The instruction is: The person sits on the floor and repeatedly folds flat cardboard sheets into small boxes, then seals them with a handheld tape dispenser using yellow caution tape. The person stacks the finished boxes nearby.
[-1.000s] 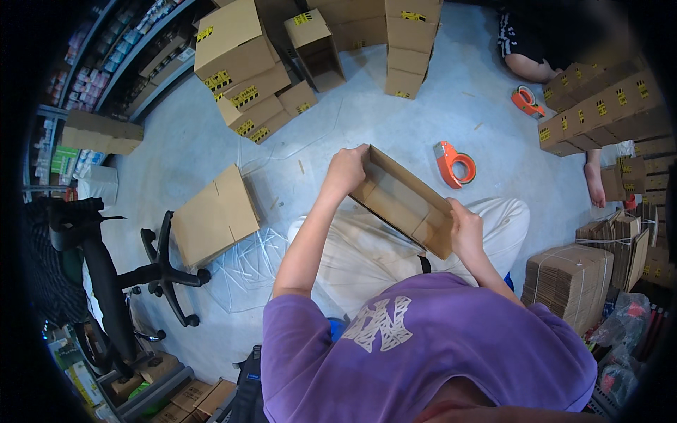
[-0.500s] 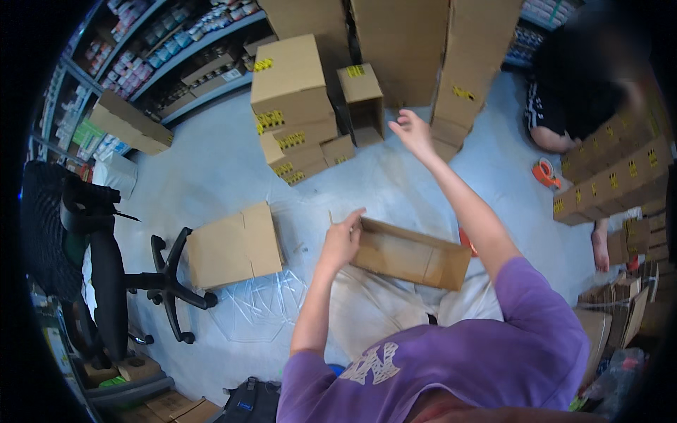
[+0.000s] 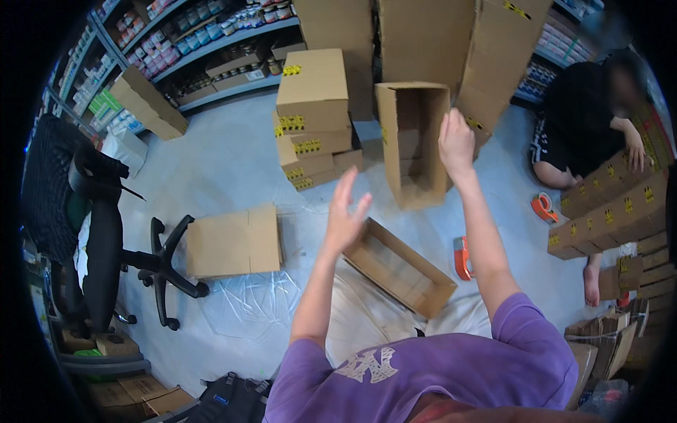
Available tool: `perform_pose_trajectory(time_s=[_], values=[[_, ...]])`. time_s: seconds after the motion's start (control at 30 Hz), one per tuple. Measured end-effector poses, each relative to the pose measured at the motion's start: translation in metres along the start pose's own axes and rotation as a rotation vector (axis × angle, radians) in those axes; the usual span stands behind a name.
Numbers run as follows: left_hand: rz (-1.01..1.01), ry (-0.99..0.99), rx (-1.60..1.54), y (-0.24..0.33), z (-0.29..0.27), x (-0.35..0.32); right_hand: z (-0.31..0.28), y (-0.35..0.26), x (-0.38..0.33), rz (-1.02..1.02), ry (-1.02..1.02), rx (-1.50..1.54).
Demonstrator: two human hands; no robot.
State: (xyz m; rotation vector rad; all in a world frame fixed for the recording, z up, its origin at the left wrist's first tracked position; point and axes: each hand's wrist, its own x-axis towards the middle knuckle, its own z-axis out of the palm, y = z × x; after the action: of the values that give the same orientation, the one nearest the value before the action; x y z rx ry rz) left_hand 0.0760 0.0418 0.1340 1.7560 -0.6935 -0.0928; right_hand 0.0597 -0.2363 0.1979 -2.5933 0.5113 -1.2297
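My right hand [image 3: 457, 141] is closed on the right upper edge of a tall open cardboard box [image 3: 396, 158]. That box is tilted, its open side facing me. My left hand [image 3: 345, 220] hovers open, fingers spread, between the tall box and a shallow open carton [image 3: 384, 241]. The carton lies slantwise across my lap, its inside bare in what shows of it. Beside my right forearm, an orange tape dispenser [image 3: 462, 259] rests on the floor.
Stacked cartons [image 3: 312, 88] with yellow-black tape stand ahead. A flattened carton [image 3: 233, 243] lies near a swivel chair's base [image 3: 163, 271]. At right a person [image 3: 575, 120] sits behind taped boxes [image 3: 610, 211], next to another tape dispenser [image 3: 544, 207]. Shelves [image 3: 226, 95] line the back.
My right hand has gone from open to gripping the tall box, which now stands larger and nearer. My left hand has let go of the shallow carton, which has swung round on my lap.
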Motion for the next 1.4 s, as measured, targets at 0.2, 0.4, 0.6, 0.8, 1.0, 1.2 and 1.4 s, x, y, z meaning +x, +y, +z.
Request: perform_pose_trajectory(time_s=[0.2,0.4,0.6,0.8,1.0,1.2,1.4], values=[[-0.008,-0.229,-1.11,0.041,0.001,-0.001,-0.161,-0.075,0.039,-0.203,-0.217,0.333],[-0.007,0.056,-1.586,0.137,0.022,-0.052,-0.198,-0.02,-0.024,-0.055,-0.587,1.698],[-0.067,0.184,-1.156,0.1,0.069,-0.097,-0.201,-0.067,-0.152,0.157,-0.04,1.214],[0.367,0.39,0.221,0.039,0.045,-0.124,-0.196,-0.017,-0.164,0.752,-0.155,1.563],[0.61,-0.026,0.371,0.013,0.041,-0.17,-0.177,-0.03,-0.193,0.659,-0.069,1.23],[0.549,-0.001,0.25,-0.012,0.04,-0.182,-0.178,-0.054,-0.212,0.194,0.024,0.738],[0.573,0.02,0.209,-0.022,0.041,-0.184,-0.164,-0.055,-0.231,0.117,0.029,0.647]])
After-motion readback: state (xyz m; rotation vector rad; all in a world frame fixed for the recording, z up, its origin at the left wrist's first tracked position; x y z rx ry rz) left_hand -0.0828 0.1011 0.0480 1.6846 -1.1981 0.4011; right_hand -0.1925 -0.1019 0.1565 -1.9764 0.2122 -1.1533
